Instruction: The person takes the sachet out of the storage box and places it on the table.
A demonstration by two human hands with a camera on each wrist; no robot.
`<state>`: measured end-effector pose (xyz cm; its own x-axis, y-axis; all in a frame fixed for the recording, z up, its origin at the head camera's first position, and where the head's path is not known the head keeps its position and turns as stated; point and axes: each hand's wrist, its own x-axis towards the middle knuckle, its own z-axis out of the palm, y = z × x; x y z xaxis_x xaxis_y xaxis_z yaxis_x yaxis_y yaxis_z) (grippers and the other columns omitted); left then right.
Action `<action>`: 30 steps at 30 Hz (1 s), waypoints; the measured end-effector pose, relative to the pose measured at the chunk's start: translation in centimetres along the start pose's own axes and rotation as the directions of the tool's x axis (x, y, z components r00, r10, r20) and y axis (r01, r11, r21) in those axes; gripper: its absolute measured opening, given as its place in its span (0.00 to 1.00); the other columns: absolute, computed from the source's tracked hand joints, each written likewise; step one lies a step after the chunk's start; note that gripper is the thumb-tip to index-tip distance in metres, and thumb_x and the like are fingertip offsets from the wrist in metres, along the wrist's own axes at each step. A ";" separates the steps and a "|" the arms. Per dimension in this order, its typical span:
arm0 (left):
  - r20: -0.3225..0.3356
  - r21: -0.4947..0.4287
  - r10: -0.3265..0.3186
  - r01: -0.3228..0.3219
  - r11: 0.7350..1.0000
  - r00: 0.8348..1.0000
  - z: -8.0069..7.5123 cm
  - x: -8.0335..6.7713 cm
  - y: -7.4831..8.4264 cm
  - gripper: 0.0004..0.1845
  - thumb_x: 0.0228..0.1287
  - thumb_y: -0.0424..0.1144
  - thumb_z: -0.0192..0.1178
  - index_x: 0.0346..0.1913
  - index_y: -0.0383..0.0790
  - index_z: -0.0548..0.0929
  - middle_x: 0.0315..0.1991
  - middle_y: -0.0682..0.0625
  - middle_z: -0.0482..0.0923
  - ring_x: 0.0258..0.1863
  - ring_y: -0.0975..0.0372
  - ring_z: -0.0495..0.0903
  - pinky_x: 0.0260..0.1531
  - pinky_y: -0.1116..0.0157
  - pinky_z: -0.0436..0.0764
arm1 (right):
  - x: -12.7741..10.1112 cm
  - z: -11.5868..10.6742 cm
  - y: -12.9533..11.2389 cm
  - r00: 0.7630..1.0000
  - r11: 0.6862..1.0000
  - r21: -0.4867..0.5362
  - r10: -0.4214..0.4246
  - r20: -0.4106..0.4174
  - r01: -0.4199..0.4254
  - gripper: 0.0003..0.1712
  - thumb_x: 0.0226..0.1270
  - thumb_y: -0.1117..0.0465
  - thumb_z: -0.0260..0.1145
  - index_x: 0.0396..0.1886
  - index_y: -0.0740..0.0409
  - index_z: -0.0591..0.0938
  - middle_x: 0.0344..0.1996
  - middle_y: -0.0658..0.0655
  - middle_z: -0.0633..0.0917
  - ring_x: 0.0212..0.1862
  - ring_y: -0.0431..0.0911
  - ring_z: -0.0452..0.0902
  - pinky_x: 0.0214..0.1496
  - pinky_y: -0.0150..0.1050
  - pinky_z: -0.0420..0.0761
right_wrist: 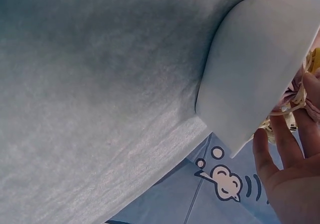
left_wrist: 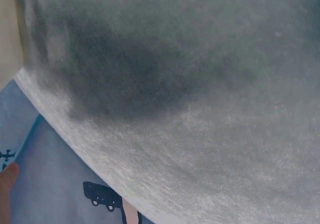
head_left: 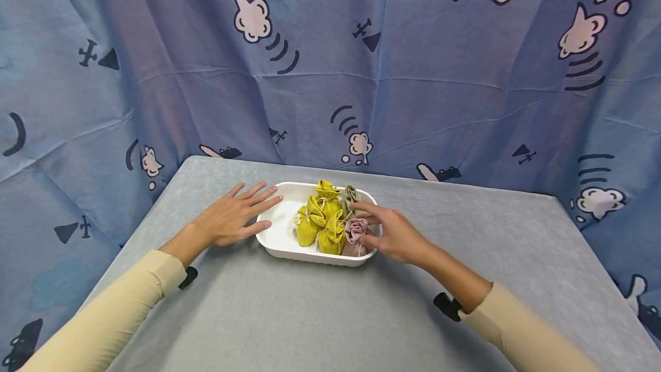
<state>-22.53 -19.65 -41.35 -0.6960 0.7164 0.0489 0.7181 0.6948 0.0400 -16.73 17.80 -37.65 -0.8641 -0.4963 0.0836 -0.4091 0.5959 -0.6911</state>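
Head view shows the right hand [head_left: 395, 235] reaching into the near right corner of a white tray [head_left: 279, 234], thumb and fingers closing on the gathered neck of a pink pouch [head_left: 355, 233]; whether the grip is fully tight cannot be told. From the right wrist view, the fingers [right_wrist: 280, 139] lie against the tray's outer wall [right_wrist: 250, 69] with pale cords and pink cloth [right_wrist: 300, 91] just beside them. The left hand [head_left: 232, 217] lies flat with straight, spread fingers, holding nothing; its fingertips touch the tray's left rim.

Inside the tray, to the left of the pink pouch, sit three yellow pouches [head_left: 322, 220] bunched together, and an olive pouch [head_left: 350, 195] stands at the far right side, behind the pink one. The tray's left part is bare.

Beneath the tray is a grey table [head_left: 310, 314], which also fills the left wrist view [left_wrist: 200, 109]. Behind the tray hangs a blue curtain [head_left: 392, 85] printed with aeroplanes and clouds. Both arms wear cream sleeves [head_left: 108, 314].
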 end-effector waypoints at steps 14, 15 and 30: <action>0.001 0.001 -0.004 0.004 1.000 1.000 0.0 0.0 0.1 0.34 0.77 0.60 0.41 0.80 0.55 0.53 0.79 0.52 0.49 0.78 0.53 0.47 0.72 0.41 0.49 | 0.1 0.2 -0.2 1.000 1.000 0.010 0.012 -0.013 -0.012 0.37 0.58 0.73 0.73 0.68 0.62 0.73 0.59 0.68 0.80 0.54 0.59 0.82 0.54 0.56 0.80; 0.000 0.004 -0.004 0.004 1.000 1.000 0.0 0.0 0.1 0.34 0.77 0.60 0.41 0.80 0.55 0.53 0.79 0.52 0.49 0.78 0.53 0.47 0.72 0.41 0.49 | 0.1 0.2 -0.2 1.000 1.000 0.013 0.013 -0.012 -0.013 0.36 0.58 0.73 0.73 0.68 0.62 0.73 0.59 0.68 0.80 0.54 0.59 0.82 0.54 0.56 0.80; -0.014 0.008 0.000 0.000 1.000 1.000 0.2 -0.1 0.0 0.34 0.77 0.61 0.41 0.80 0.55 0.54 0.79 0.53 0.49 0.78 0.53 0.47 0.71 0.40 0.51 | 0.1 0.2 -0.3 1.000 1.000 0.016 0.004 -0.027 -0.004 0.35 0.58 0.74 0.72 0.67 0.62 0.75 0.50 0.65 0.86 0.51 0.57 0.85 0.53 0.56 0.81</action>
<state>-22.49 -19.70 -41.51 -0.6955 0.7158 0.0626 0.7183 0.6950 0.0320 -16.67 17.40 -37.62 -0.8735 -0.4764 0.0998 -0.4007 0.5874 -0.7031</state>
